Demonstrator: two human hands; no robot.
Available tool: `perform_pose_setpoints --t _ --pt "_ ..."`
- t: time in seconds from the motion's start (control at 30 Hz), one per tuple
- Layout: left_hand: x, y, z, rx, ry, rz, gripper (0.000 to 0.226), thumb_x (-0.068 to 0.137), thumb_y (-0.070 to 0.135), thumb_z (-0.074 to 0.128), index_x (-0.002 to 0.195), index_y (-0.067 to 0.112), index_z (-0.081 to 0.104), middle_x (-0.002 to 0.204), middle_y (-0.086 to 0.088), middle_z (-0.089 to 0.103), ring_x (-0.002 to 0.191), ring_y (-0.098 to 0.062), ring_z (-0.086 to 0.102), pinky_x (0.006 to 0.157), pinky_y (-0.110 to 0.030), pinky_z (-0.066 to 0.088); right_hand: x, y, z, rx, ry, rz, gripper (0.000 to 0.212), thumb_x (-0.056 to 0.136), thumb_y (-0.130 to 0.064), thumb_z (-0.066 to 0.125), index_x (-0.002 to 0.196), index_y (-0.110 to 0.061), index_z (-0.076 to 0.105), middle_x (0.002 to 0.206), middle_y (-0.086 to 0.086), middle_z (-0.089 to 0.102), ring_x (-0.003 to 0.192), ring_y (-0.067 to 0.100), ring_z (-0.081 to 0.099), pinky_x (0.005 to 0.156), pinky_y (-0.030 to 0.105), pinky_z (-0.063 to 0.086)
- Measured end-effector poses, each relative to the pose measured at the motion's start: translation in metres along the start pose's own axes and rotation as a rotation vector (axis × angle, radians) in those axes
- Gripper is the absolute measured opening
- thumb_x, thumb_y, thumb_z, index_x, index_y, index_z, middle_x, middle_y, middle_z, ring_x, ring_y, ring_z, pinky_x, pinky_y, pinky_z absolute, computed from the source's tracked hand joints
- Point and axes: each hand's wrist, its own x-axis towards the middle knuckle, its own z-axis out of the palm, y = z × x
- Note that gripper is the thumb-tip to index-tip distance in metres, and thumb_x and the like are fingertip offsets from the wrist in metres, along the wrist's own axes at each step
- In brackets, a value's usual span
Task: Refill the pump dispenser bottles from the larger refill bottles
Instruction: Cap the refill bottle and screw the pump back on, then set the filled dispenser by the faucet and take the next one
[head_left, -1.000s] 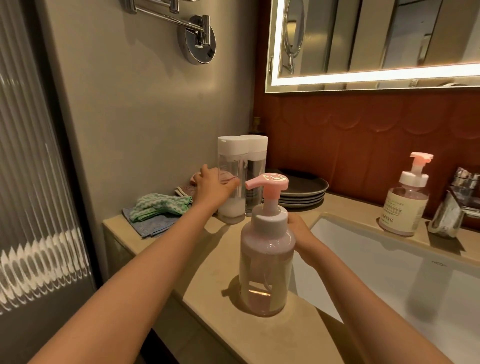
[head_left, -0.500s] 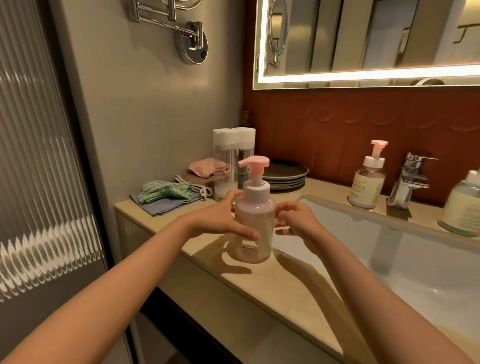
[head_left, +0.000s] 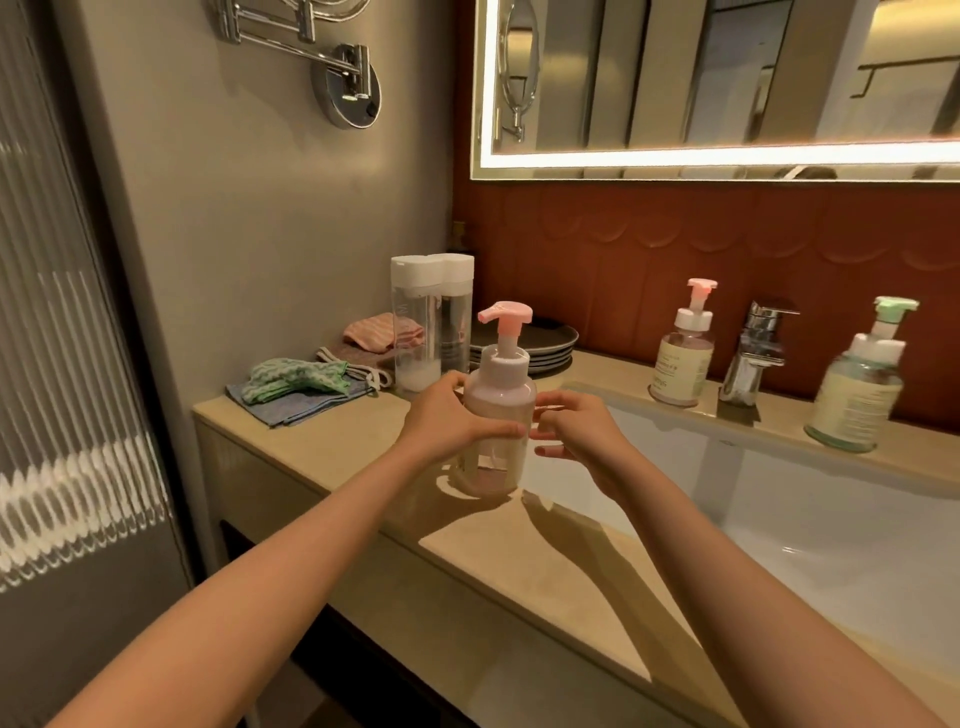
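I note my left hand (head_left: 457, 422) curled round the clear plastic dispenser bottle with pink pump (head_left: 500, 410), upright on the beige stone counter (head_left: 519, 561), my right hand (head_left: 577, 437) loosely spread just beside it, two tall clear white-capped refill bottles (head_left: 415, 332) standing behind.

Beige counter (head_left: 363, 457), folded cloths (head_left: 296, 387), refill bottles (head_left: 415, 332), stacked plates (head_left: 550, 349), pump bottles (head_left: 681, 358)

Folded cloths (head_left: 296, 387); stacked plates (head_left: 543, 347); faucet (head_left: 758, 353)

Bare counter (head_left: 322, 441) left of pump bottle (head_left: 498, 410): open approach. Two tall refill bottles (head_left: 415, 322) block behind, plates (head_left: 545, 343) beyond. Cloths (head_left: 296, 384) crowd back-left corner. Sink (head_left: 779, 519) open on right.
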Motion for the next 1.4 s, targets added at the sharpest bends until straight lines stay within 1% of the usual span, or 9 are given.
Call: perform_pose_setpoints --t 0.13,0.3,0.47,0.6,0.77,0.97,1.2,1.33,1.4 --pt "0.032 0.018 0.028 -0.029 -0.002 -0.001 0.077 0.060 0.042 0.083 0.124 0.020 0.047 0.125 0.000 0.058 0.102 -0.014 0.055 0.084 -0.031 0.047 0.018 0.000 -0.025 0.082 0.080 0.032 0.025 0.088 0.002 0.052 0.109 -0.011 0.056 0.106 0.007 0.058 0.105 0.023 0.055 0.083 0.034 0.050" --pt "0.080 0.035 0.067 -0.050 -0.024 0.022 0.075 0.060 0.042 0.083 0.123 0.018 0.048 0.123 -0.002 0.058 0.108 -0.019 0.056 0.091 -0.036 0.047 0.057 0.009 -0.056 0.122 0.209 0.051 0.028 0.088 -0.001 0.053 0.115 -0.008 0.057 0.112 0.010 0.060 0.104 0.023 0.056 0.081 0.034 0.050" --pt "0.138 0.040 0.108 -0.104 -0.039 0.027 0.072 0.060 0.039 0.084 0.119 0.018 0.049 0.117 0.000 0.058 0.103 -0.016 0.053 0.086 -0.032 0.046 0.110 0.023 -0.078 0.067 0.281 0.047 0.038 0.089 -0.005 0.051 0.127 -0.009 0.052 0.120 0.009 0.058 0.107 0.023 0.056 0.086 0.035 0.052" --pt "0.184 0.037 0.133 -0.122 -0.034 0.065 0.068 0.059 0.037 0.085 0.115 0.019 0.051 0.105 0.005 0.056 0.099 -0.014 0.052 0.081 -0.029 0.045 0.152 0.030 -0.091 0.039 0.323 0.029 0.044 0.090 -0.002 0.045 0.134 -0.010 0.046 0.132 0.010 0.052 0.120 0.026 0.048 0.100 0.043 0.044" --pt "0.221 0.033 0.162 -0.104 -0.043 0.091 0.068 0.058 0.038 0.085 0.113 0.019 0.051 0.100 0.007 0.054 0.097 -0.013 0.052 0.077 -0.027 0.043 0.188 0.042 -0.101 0.057 0.355 0.054 0.049 0.091 0.001 0.039 0.139 -0.009 0.040 0.138 0.009 0.047 0.125 0.026 0.044 0.103 0.043 0.041" --pt "0.244 0.026 0.193 -0.178 -0.070 0.032 0.072 0.063 0.036 0.083 0.123 0.015 0.048 0.117 -0.001 0.057 0.108 -0.017 0.053 0.080 -0.028 0.043 0.215 0.052 -0.116 0.107 0.390 0.094 0.048 0.093 0.002 0.037 0.139 -0.011 0.039 0.140 0.009 0.043 0.127 0.027 0.041 0.105 0.042 0.039" --pt "0.261 0.029 0.204 -0.204 -0.106 -0.029 0.078 0.065 0.033 0.083 0.128 0.012 0.042 0.127 -0.007 0.053 0.116 -0.023 0.051 0.086 -0.032 0.043 0.229 0.061 -0.121 0.158 0.360 0.124 0.050 0.092 0.005 0.034 0.139 -0.014 0.038 0.140 0.010 0.041 0.127 0.028 0.039 0.104 0.044 0.040" --pt "0.266 0.033 0.210 -0.291 -0.117 -0.086 0.080 0.068 0.025 0.081 0.135 0.012 0.038 0.134 -0.008 0.049 0.123 -0.026 0.047 0.094 -0.036 0.042 0.229 0.056 -0.119 0.159 0.361 0.125 0.048 0.095 0.000 0.035 0.141 -0.014 0.034 0.143 0.010 0.039 0.129 0.028 0.039 0.105 0.044 0.039" --pt "0.266 0.035 0.213 -0.318 -0.111 -0.106 0.079 0.069 0.021 0.080 0.135 0.012 0.037 0.134 -0.009 0.049 0.123 -0.026 0.047 0.095 -0.036 0.042 0.224 0.052 -0.117 0.127 0.358 0.117 0.046 0.097 -0.005 0.034 0.142 -0.013 0.032 0.143 0.010 0.040 0.128 0.027 0.041 0.102 0.039 0.041"
